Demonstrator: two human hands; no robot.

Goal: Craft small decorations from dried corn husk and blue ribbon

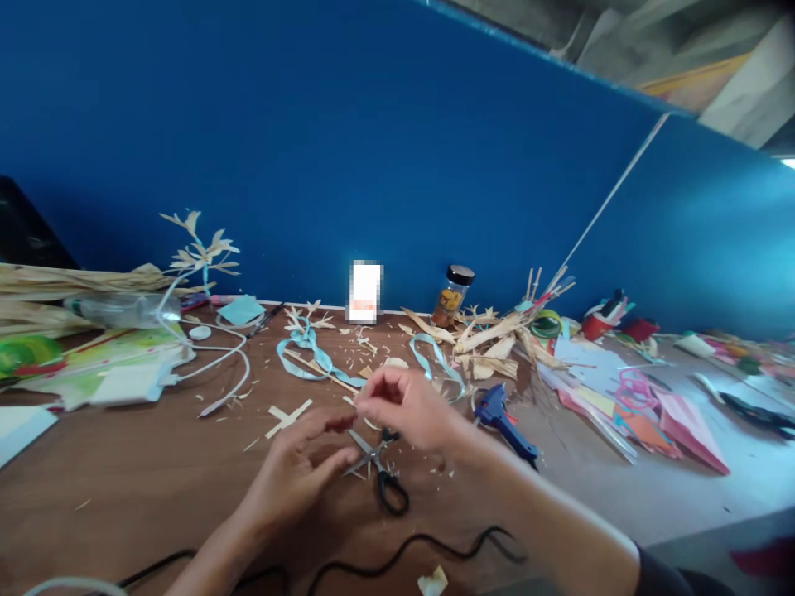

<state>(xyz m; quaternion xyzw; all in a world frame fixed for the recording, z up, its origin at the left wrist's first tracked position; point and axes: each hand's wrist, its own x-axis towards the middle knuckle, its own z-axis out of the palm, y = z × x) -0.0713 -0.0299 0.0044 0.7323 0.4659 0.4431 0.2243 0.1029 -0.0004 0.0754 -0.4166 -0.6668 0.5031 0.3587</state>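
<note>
My right hand (407, 406) is closed in a pinch above the brown table. Whatever sits between its fingertips is too small to make out. Just left of it and lower, my left hand (304, 459) has its thumb and fingers apart, with nothing visible in them. Scissors with black handles (392, 494) lie spread on the table below both hands. Beside the left hand are crossed pale strips (289, 418). Farther back, a light blue ribbon (323, 362) is tied to a dried-husk flower (309, 319), with a thin stick next to it.
A blue glue gun (506, 422) lies right of my right forearm. Behind it are dried husks (493, 343) and a jar with a black lid (453, 298). A white power adapter (130, 381) with cables sits left. A black cord (403, 555) crosses the front.
</note>
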